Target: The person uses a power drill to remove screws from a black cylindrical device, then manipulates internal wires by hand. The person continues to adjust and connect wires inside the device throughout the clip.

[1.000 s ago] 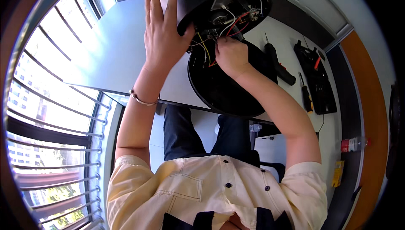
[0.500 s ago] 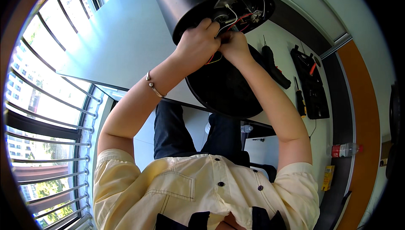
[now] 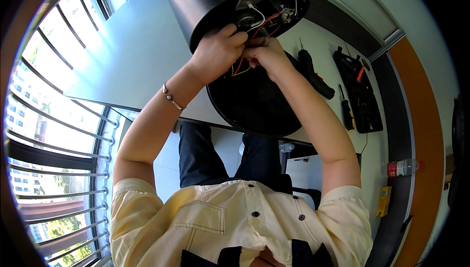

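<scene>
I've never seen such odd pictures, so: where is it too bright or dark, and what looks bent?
In the head view, the window glares white in places; the desk shines palest near it; the round black piece shows little detail; the orange panel's edges bow outward.

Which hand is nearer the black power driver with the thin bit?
Right. The right hand is left of the black power driver, not touching it; the left hand is farther left, at the open end of the black cylindrical housing.
</scene>
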The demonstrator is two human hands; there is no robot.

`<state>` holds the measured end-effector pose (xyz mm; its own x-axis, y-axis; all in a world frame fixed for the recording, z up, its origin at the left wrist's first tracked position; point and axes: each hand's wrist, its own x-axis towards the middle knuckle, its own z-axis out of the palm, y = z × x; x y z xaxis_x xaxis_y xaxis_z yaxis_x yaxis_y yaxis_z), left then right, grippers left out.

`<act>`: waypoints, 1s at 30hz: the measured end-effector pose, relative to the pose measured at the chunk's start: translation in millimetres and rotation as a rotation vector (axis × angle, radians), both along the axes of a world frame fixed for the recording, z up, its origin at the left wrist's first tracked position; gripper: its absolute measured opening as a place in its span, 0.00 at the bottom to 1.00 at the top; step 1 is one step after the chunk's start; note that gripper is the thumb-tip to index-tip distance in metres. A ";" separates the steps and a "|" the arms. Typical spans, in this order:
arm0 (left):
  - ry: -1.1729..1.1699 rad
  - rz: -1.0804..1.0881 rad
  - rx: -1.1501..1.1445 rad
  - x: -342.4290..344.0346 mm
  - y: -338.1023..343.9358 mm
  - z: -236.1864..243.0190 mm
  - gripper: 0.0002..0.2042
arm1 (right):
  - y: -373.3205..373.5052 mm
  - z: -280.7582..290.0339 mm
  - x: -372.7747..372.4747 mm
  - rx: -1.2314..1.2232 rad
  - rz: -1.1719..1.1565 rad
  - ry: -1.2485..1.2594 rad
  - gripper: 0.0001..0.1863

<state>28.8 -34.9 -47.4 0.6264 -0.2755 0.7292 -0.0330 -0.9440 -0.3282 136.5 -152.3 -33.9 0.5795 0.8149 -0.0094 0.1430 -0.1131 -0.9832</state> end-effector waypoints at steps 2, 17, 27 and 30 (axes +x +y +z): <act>-0.019 -0.031 -0.029 0.0 0.4 -0.9 0.06 | -5.2 0.7 -6.7 -0.017 -0.030 -0.020 0.08; -0.209 0.143 -0.201 -7.3 -2.1 -19.2 0.11 | -7.5 -13.2 -11.7 0.008 -0.015 0.353 0.09; -0.082 0.172 -0.311 -8.1 -4.1 -22.8 0.04 | -4.1 -12.2 -16.4 -0.122 -0.128 -0.415 0.09; -0.033 0.162 -0.318 -9.3 -3.4 -20.4 0.05 | -4.4 -25.1 -13.6 -0.070 -0.165 -0.923 0.07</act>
<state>19.6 -38.3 -67.8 0.6181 0.0700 0.7830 0.1315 -0.9912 -0.0152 122.8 -156.7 -59.0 0.4903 0.7370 0.4653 0.8397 -0.2562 -0.4789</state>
